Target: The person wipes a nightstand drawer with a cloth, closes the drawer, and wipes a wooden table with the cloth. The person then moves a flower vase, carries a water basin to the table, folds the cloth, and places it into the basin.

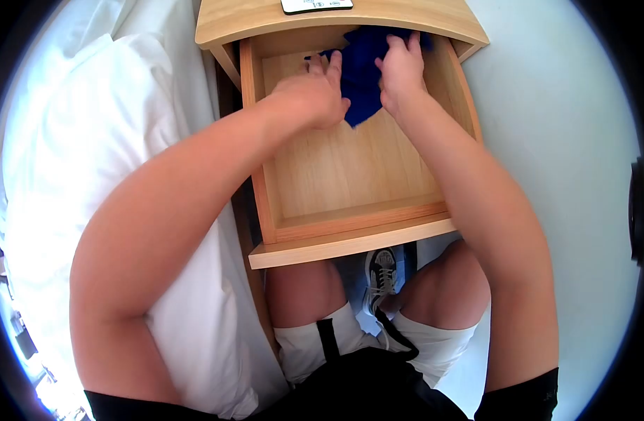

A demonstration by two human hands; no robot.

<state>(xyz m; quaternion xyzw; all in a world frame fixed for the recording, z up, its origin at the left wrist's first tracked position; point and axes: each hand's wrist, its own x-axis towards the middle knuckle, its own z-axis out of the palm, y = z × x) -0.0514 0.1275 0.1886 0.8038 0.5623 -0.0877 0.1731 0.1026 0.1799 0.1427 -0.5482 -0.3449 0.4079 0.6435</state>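
A dark blue cloth (pixel 363 88) lies crumpled toward the back of an open wooden drawer (pixel 350 231), one corner pointing toward me. My left hand (pixel 313 92) reaches in from the left, at the cloth's left edge, with its fingers stretched out and thumb apart. On the cloth's right side rests my right hand (pixel 404 70), fingers spread over the fabric and pointing toward the back. Neither hand visibly grips a fold. Part of the cloth is hidden behind my hands, and its far end sits by the cabinet top's edge.
Above the drawer is the wooden cabinet top (pixel 399 12), with a white, dark-edged object (pixel 316 5) on it. White bedding (pixel 104 140) borders the left side. A pale wall or panel (pixel 574 140) stands right. My knees and a shoe (pixel 381 274) are below the drawer front.
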